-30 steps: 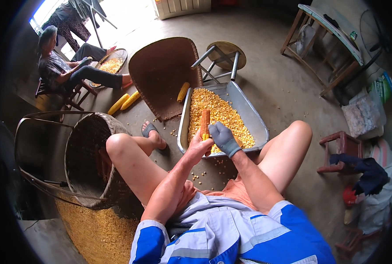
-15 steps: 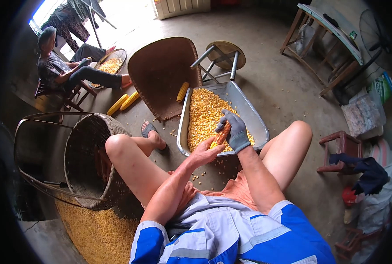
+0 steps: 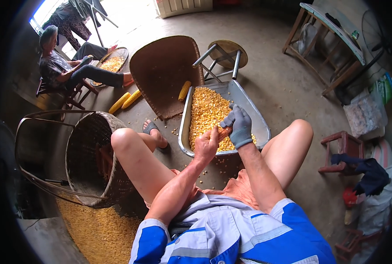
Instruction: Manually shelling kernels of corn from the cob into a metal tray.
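My left hand (image 3: 206,143), bare, is closed around one end of a corn cob (image 3: 224,133). In a grey glove, my right hand (image 3: 240,126) is wrapped round the cob's other end. Only a short reddish stretch of it shows between them; the fingers cover the rest. Both hands are over the near part of a grey metal tub (image 3: 258,115), which holds a heap of loose yellow kernels (image 3: 207,110). An unshelled corn ear (image 3: 184,90) lies against the tub's far left side, on a brown woven scoop-shaped basket (image 3: 163,66).
A tall wicker basket (image 3: 121,176) with bare cobs inside stands by my left knee, beside spread kernels (image 3: 94,229). Two corn ears (image 3: 125,102) lie beyond it. A seated person (image 3: 57,66) is at far left. A round stool (image 3: 231,53) touches the tub's far end.
The cob has turned from steeply slanted to nearly level. My left hand has risen slightly, its fingers now curled more tightly, and the gloved hand has shifted a little right.
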A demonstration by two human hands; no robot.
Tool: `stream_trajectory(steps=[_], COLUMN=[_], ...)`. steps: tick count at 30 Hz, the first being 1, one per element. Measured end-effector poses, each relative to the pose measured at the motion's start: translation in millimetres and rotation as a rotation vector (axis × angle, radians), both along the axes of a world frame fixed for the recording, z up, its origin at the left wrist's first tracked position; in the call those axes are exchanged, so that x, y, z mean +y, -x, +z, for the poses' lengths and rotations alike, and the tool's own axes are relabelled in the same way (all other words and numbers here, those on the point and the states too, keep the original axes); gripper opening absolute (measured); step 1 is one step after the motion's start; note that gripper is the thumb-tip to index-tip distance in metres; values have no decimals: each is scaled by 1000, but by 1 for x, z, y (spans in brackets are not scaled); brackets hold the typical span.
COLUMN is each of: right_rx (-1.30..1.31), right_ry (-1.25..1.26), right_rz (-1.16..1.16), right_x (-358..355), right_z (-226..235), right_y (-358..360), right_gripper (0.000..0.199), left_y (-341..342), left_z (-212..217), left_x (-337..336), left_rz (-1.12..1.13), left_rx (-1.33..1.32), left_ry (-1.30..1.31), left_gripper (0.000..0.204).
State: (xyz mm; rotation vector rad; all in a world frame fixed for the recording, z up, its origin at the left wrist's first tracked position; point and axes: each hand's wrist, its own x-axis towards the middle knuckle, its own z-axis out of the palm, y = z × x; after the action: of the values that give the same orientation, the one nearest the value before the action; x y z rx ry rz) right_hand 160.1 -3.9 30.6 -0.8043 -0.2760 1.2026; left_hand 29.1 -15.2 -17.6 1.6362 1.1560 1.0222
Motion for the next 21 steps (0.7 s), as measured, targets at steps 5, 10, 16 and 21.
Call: stream_trajectory(steps=[5,10,16,21], right_rx=[-213,-92,44,-181], right_ry=[-86,-15,-30,53], right_rz=[15,-182,-231,-185], right_x=[-10,1,0,1], right_z=[10,-10,-14,-25], right_y=[4,-12,-27,-22], right_gripper=[19,23,20,20], left_y=[3,2,6,14], left_z=[24,-1,-22,-37], left_x=[10,20,30,33], left_rz=[-142,-7,19,110], left_rx=[-280,-274,-315,290], left_ry=[992,838,706,39], left_gripper=[43,35,56,63])
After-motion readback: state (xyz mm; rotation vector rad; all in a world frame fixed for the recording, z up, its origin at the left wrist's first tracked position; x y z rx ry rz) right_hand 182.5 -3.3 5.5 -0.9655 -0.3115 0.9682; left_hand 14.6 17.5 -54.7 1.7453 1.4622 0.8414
